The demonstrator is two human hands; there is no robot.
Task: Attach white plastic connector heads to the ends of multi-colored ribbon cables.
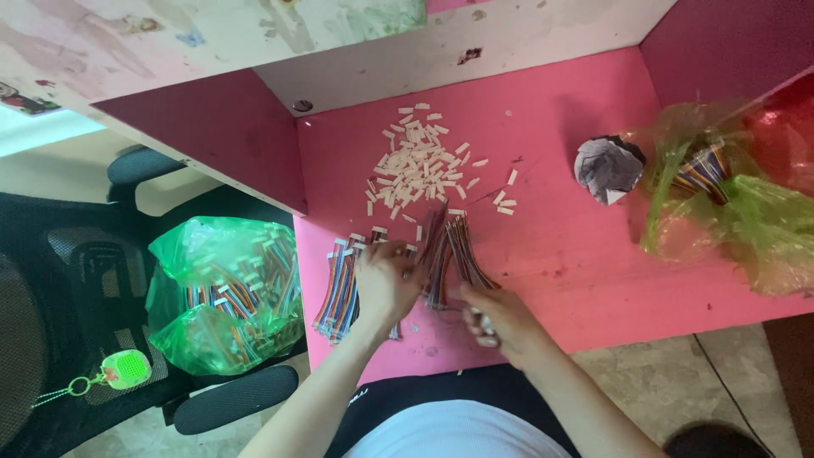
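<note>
My left hand (386, 284) rests on a stack of rainbow ribbon cables (341, 288) at the front of the pink desk (577, 246); its fingers pinch one end of a loose cable bundle (449, 246). My right hand (500, 318) grips the near end of that same bundle, which fans out toward the back. A heap of small white plastic connectors (420, 165) lies just beyond the cables.
A green bag full of ribbon cables (225, 293) sits on a black chair (59, 280) to the left. A crumpled paper cone (608, 168) and more green bags with cables (729, 191) lie at the right. Dark pink walls (220, 136) enclose the desk.
</note>
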